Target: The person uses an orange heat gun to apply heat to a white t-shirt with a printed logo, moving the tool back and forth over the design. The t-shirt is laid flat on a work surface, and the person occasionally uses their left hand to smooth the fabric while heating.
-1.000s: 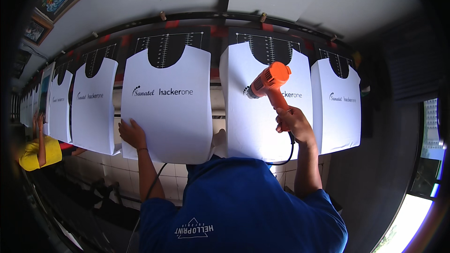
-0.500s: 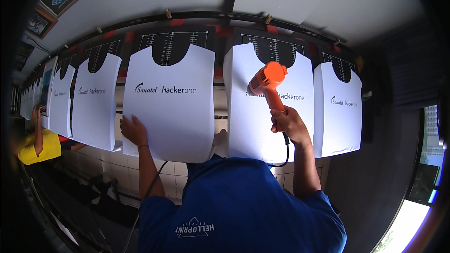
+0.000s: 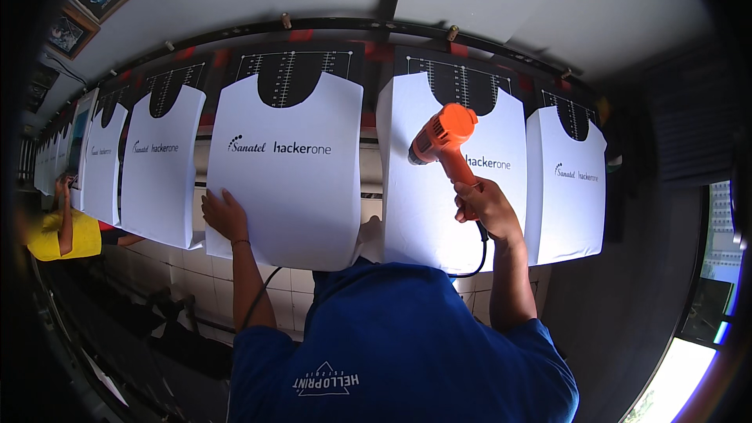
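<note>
Right hand (image 3: 484,205) clamped on orange heat gun (image 3: 442,135), nozzle close to white shirt (image 3: 439,180) on second board | left hand (image 3: 225,215) flat on lower left edge of neighbouring shirt (image 3: 286,164) | risk: lingering heat could scorch fabric; black cord (image 3: 474,254) may snag.

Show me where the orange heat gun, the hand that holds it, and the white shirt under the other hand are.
orange heat gun (image 3: 443,135), head view, on its body.
right hand (image 3: 484,205), head view, on its back.
white shirt (image 3: 294,180), head view, on its front panel.
</note>
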Action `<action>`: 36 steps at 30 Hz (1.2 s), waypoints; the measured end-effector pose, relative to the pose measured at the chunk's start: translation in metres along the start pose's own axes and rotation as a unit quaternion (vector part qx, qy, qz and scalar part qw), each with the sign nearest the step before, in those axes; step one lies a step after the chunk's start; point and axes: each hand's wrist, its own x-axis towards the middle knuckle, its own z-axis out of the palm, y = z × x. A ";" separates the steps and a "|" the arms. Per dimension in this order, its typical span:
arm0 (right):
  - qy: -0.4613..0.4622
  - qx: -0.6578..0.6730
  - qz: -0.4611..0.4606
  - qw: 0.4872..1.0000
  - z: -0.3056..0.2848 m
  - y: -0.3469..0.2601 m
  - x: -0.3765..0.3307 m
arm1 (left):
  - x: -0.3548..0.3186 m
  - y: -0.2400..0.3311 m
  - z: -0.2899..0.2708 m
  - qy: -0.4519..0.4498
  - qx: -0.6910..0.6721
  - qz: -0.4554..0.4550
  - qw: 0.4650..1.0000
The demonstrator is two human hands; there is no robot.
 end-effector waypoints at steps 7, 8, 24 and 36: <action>0.008 -0.003 -0.012 1.000 -0.002 0.000 0.005 | 0.001 -0.001 0.002 0.005 0.003 -0.003 1.000; 0.022 -0.015 -0.017 1.000 0.003 0.001 0.006 | 0.002 0.001 0.001 0.001 0.001 -0.004 1.000; 0.041 0.010 -0.020 0.999 -0.003 -0.005 0.010 | 0.001 -0.001 -0.001 -0.006 0.016 -0.003 1.000; 0.009 -0.010 -0.019 1.000 0.000 -0.004 0.008 | 0.000 0.002 -0.003 -0.004 0.008 -0.005 1.000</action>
